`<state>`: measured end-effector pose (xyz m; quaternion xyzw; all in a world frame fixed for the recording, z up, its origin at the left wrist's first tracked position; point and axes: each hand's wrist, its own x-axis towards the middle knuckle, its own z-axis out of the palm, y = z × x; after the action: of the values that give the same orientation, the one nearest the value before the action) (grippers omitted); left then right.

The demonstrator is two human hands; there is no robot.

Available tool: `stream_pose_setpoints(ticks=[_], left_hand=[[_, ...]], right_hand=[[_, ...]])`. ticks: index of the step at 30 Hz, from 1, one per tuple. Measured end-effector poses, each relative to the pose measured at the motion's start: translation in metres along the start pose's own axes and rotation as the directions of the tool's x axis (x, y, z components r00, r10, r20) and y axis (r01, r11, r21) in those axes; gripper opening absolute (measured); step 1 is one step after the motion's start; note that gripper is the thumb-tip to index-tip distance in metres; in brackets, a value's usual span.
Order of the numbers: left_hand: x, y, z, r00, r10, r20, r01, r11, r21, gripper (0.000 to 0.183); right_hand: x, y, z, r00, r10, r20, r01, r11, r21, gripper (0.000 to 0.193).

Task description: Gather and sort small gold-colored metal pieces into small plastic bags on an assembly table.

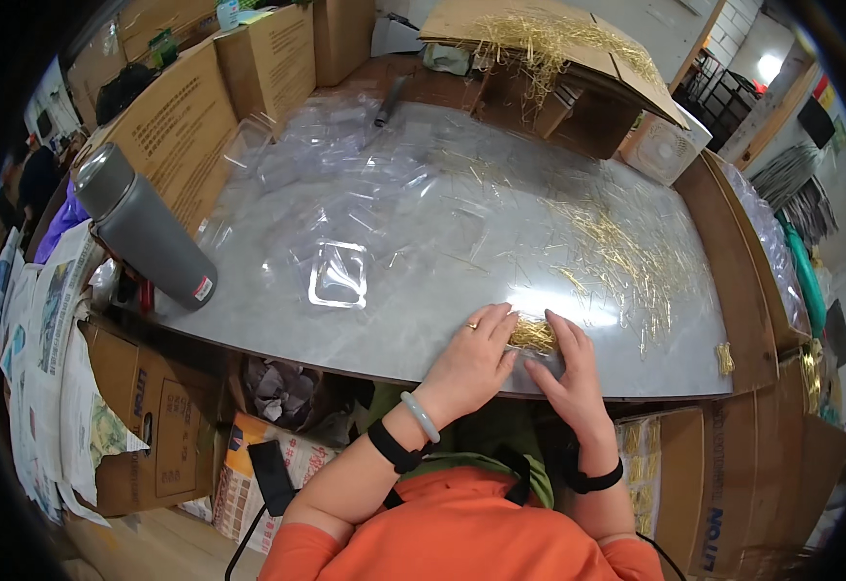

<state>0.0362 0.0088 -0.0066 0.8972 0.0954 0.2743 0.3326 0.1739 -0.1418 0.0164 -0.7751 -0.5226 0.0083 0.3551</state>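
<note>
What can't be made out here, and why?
All in the head view:
Sides of the gold strands: covered by the left hand and right hand.
Exact count of clear plastic trays: see-through and overlapping, with glare.
Contents of the grey bottle: hidden behind its opaque wall.

Left grip (466, 358) near right grip (573, 378), both angled inward, backs uppermost.

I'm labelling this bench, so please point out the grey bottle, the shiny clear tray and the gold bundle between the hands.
Grey bottle (152, 230): head view, middle of its body.
Clear tray (338, 275): head view, its flat middle.
Gold bundle (533, 335): head view, its visible top.
</note>
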Motion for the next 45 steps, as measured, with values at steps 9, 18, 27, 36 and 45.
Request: stream_pose_setpoints(ticks=[9,18,27,36,45], left_hand=[[0.007,-0.001,-0.006,0.997,0.080,0.024,-0.079,0.996,-0.050,0.064],[0.009,0.007,0.004,0.996,0.055,0.064,-0.061,0.993,0.096,0.056],[0.005,0.017,0.001,0.989,0.084,0.118,-0.106,0.976,0.189,0.066],[0.006,0.014,0.005,0.993,0.093,0.076,-0.106,0.976,0.189,0.063],[0.007,0.014,0.005,0.998,0.062,0.015,-0.063,0.992,0.111,0.050]], right_hand=[[-0.002,0.006,0.011,0.994,0.062,-0.091,-0.041,0.976,0.214,0.050],[-0.006,-0.008,0.023,0.953,0.057,-0.297,-0.022,0.993,0.120,0.045],[-0.038,-0.004,0.000,0.943,0.173,-0.283,-0.154,0.984,0.090,0.022],[-0.024,-0.006,-0.007,0.936,0.311,-0.165,-0.274,0.938,0.213,0.015],[-0.023,-0.002,-0.006,0.954,0.273,-0.121,-0.224,0.922,0.317,0.012]])
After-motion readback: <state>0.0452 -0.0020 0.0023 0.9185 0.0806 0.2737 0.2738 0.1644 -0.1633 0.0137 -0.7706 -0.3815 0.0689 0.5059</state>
